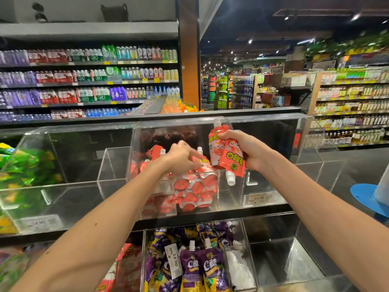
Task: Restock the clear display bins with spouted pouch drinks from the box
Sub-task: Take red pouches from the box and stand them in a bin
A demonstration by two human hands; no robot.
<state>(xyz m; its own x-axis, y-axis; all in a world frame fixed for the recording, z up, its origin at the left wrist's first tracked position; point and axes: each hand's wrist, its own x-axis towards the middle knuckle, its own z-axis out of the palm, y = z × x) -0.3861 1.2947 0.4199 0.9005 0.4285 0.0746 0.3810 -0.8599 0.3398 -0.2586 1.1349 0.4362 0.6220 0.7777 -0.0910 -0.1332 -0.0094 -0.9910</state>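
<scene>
Both forearms reach forward and up from the lower edge of the view toward the middle clear bin (136,144), elbows low and wrists raised.

The left grip (181,158) is a bare hand hanging over the bin's open front, palm turned down and fingers pointing down and inward at the red pouches (195,190) piled inside. It is smeared by motion blur. One finger looks stretched out over a capped pouch at the top of the pile, but I cannot tell whether the fingers are apart or pinched on anything.

The right grip (250,150) is held just to the right of the bin, level with its upper half, knuckles outward and wrist bent inward. Its fingers and thumb are clamped round two red pouch drinks, pressed side by side. The upright pouch (214,144) stands nearer the bin with its white spout at the top. The inverted pouch (233,159) lies against the palm, and its white cap (231,178) hangs below the hand, outside the bin's right wall.

Directly beneath the bin, a lower compartment holds purple pouches (200,266). Left of the bin sit green packets (21,165) in another clear compartment. A price label (259,198) reading 14.90 sits low to the right of the bin. Behind and above the bin run shelves of bottled drinks (84,81).
</scene>
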